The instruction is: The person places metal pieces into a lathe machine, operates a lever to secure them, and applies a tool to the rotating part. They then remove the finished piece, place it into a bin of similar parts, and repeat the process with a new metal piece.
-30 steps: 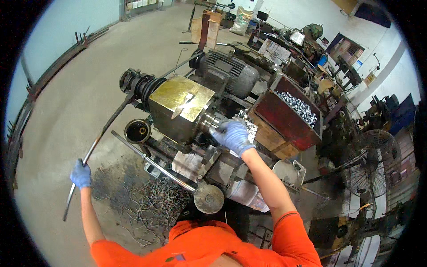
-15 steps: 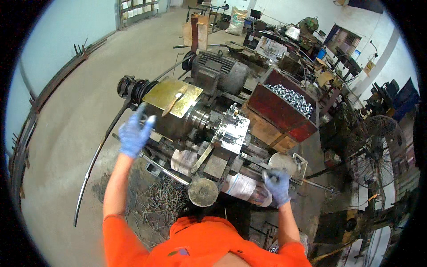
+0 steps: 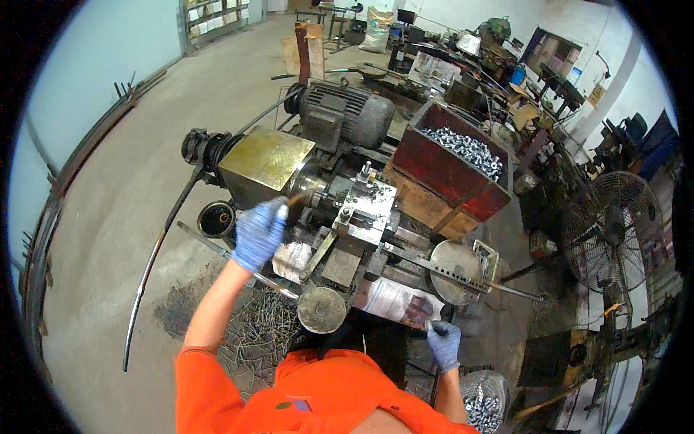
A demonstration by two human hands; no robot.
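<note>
My left hand (image 3: 260, 233), in a blue glove, is closed around a brush (image 3: 296, 201) blurred by motion. The brush reaches toward the metal spindle (image 3: 309, 182) of a lathe-like machine. Beside the spindle is a steel tool block (image 3: 367, 210) scattered with dark chips. A brass-coloured plate (image 3: 267, 155) covers the box left of it. My right hand (image 3: 444, 344), also gloved, has its fingers curled near the end of a stained white sheet (image 3: 394, 300); whatever lies in them is hidden. A perforated bar (image 3: 441, 269) runs beyond that hand.
A red bin (image 3: 455, 170) of shiny metal parts stands on a wooden box behind the machine. A motor (image 3: 343, 114) sits at the back. Long metal bars (image 3: 155, 282) stick out left, a fan (image 3: 613, 228) stands right, and a basket of parts (image 3: 483, 405) is low right.
My left hand has picked the brush off the brass-coloured plate and moved right and nearer, to the spindle. My right hand has drawn back toward me from beside the bar.
</note>
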